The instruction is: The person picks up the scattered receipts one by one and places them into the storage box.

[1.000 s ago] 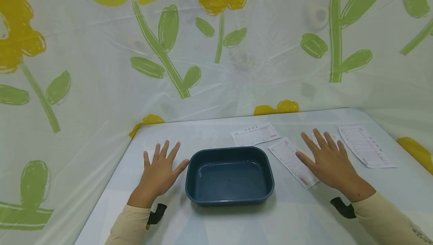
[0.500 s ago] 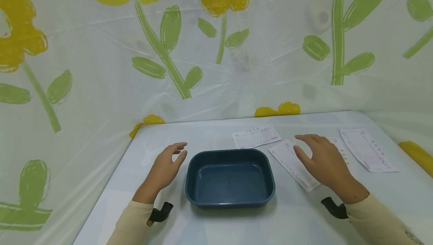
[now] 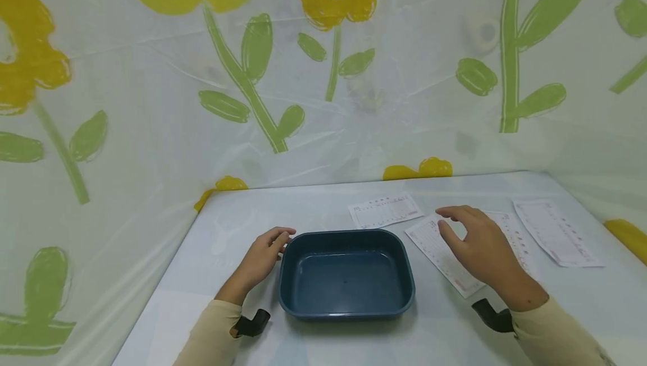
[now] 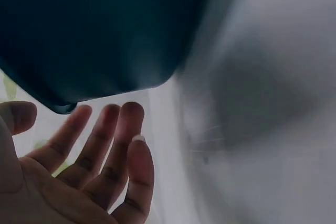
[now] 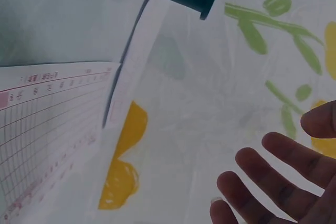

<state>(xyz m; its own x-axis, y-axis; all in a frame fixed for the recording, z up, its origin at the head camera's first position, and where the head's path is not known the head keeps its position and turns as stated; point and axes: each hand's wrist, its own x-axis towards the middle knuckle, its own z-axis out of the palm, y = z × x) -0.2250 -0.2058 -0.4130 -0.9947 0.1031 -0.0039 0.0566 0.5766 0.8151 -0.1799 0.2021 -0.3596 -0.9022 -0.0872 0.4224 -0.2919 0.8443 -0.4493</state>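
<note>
A dark blue rectangular plastic basin (image 3: pixel 346 316) stands on the white table, its inside bare. My left hand (image 3: pixel 263 259) is at the basin's left side, fingers loosely bent with the tips right by the far left corner of the rim. In the left wrist view those fingers (image 4: pixel 107 156) reach toward the basin's wall (image 4: pixel 105 35) and grip nothing. My right hand (image 3: pixel 480 248) hovers over the printed paper slips (image 3: pixel 445 254), thumb and fingers apart and holding nothing. The right wrist view shows its spread fingers (image 5: pixel 273 182) and a ruled slip (image 5: pixel 47 124) below.
Another slip (image 3: pixel 386 210) lies behind the basin, and one more (image 3: pixel 556 234) sits near the table's right edge. A flower-printed plastic curtain (image 3: pixel 323 130) hangs along the table's back and sides. Black wrist mounts (image 3: pixel 253 324) stick out beside the sleeves.
Both hands had fingers spread flat a second ago; the fingers have since bent. My left hand has moved right to the basin's rim. My right hand has shifted slightly left.
</note>
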